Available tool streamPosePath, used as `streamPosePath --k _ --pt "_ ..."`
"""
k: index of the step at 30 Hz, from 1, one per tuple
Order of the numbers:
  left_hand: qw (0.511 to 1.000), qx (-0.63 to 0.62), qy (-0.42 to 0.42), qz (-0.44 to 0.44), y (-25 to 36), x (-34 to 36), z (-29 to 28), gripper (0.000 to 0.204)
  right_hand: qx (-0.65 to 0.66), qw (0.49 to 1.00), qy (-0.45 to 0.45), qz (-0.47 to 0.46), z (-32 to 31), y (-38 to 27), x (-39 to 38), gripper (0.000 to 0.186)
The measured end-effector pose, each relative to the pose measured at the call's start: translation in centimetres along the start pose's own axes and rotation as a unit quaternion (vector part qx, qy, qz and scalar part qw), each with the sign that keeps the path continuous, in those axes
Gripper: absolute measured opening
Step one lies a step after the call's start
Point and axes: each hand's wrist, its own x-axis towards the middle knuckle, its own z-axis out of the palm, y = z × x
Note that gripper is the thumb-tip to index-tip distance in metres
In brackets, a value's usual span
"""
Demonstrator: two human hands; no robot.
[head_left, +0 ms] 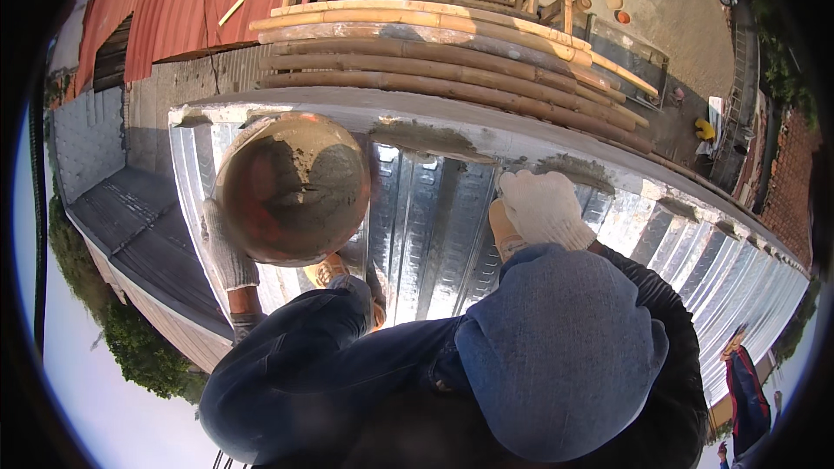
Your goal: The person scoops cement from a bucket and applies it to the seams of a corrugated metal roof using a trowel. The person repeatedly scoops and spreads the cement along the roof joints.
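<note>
A round mortar bucket (294,241), crusted grey with some red showing, sits tilted before me at the left, with wet mortar (326,178) inside. My left hand (228,247), in a whitish work glove, grips its left side. Near the wall's top edge my right hand (543,208) is closed, its gloved fingers curled down. Whether it holds anything is hidden beneath the glove. Beside it shows my tan shoe (504,230). Fresh mortar patches (430,139) lie along the concrete wall edge (521,132), where it meets the ribbed metal roof sheet (426,234).
Bamboo poles (434,56) run along the wall's far side, above a drop to the ground. A red metal roof (187,9) stands far left. Down below at right is a person in yellow (704,129). Another person's legs (747,391) show on the roof at lower right.
</note>
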Motion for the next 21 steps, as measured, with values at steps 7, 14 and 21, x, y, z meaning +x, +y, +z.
streamPosePath --k 7,14,21 --pt "0.994 -0.026 0.102 -0.033 5.4 -3.1 -0.5 0.042 0.03 0.992 0.058 0.112 -2.2 -1.5 -3.6 0.025" --pt "0.968 -0.206 0.128 -0.067 5.5 -2.1 -13.8 0.063 0.312 0.918 0.165 0.181 -0.7 -7.7 0.4 0.021" --pt "0.93 -0.219 0.29 -0.051 -1.3 1.7 -23.1 0.063 0.401 0.874 0.111 0.249 -3.1 -10.8 -1.0 0.019"
